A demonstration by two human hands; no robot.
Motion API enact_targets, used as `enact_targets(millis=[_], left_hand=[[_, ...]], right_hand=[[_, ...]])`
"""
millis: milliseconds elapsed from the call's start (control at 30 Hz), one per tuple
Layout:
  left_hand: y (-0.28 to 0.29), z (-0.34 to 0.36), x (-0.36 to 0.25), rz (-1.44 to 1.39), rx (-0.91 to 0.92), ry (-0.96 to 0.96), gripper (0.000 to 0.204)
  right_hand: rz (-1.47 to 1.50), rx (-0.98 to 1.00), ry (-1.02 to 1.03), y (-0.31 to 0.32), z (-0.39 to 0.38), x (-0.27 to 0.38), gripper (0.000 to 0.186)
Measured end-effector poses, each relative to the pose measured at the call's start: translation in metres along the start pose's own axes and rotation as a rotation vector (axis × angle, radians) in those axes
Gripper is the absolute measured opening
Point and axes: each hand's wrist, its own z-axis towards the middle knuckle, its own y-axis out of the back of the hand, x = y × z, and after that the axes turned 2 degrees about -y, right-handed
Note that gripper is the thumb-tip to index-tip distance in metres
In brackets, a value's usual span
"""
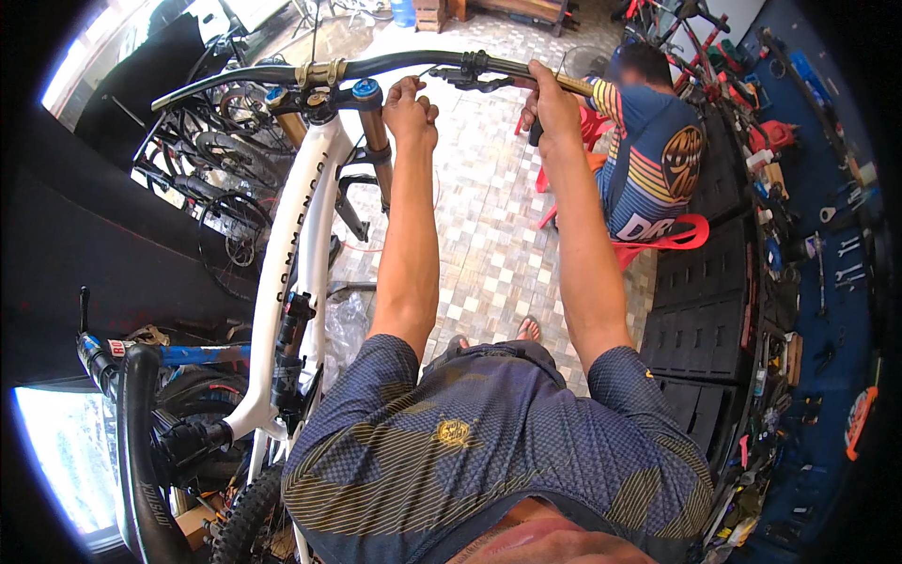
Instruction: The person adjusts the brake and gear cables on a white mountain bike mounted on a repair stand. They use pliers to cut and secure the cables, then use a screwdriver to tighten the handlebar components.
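Note:
A black handlebar [395,62] with bronze-toned ends spans the top of a white bicycle frame [299,226]. Near the bar's right end, my right hand [556,108] is closed against it, thumb on top. A small dark piece [536,133] shows below those fingers; its kind is unclear. My left hand [411,117] is raised just below the bar, fingers curled in a pinch, and what they hold is too small to make out. Between my hands, a black brake lever [460,75] is clamped to the bar. The bronze fork leg with a blue cap [366,90] stands left of my left hand.
Someone in a striped blue shirt [648,141] sits on a red chair [672,240] at right. Dark drawer cabinets [700,301] and a tool wall [836,235] line the right side. Several bicycles [225,141] stand at left; a black saddle [143,451] is at lower left.

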Motion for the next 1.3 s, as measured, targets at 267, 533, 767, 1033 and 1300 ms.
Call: enact_targets(millis=[267,533,767,1033,1300], left_hand=[[0.000,0.001,0.000,-0.025,-0.017,0.022,0.012],[0.004,0.003,0.002,-0.059,-0.043,0.025,0.011],[0.005,0.004,0.003,-0.103,-0.086,0.032,0.012],[0.004,0.007,0.003,-0.111,-0.097,0.049,0.014],[0.017,0.006,0.002,-0.234,0.009,0.204,0.024]], right_hand=[[0.025,0.001,0.014,0.001,-0.006,0.001,0.040],[-0.014,0.046,0.009,0.005,-0.009,0.003,0.042],[-0.026,0.046,-0.026,0.006,-0.014,0.001,0.039],[-0.059,-0.044,-0.015,0.000,-0.012,-0.004,0.043],[0.003,-0.048,0.032,-0.002,-0.015,-0.004,0.037]])
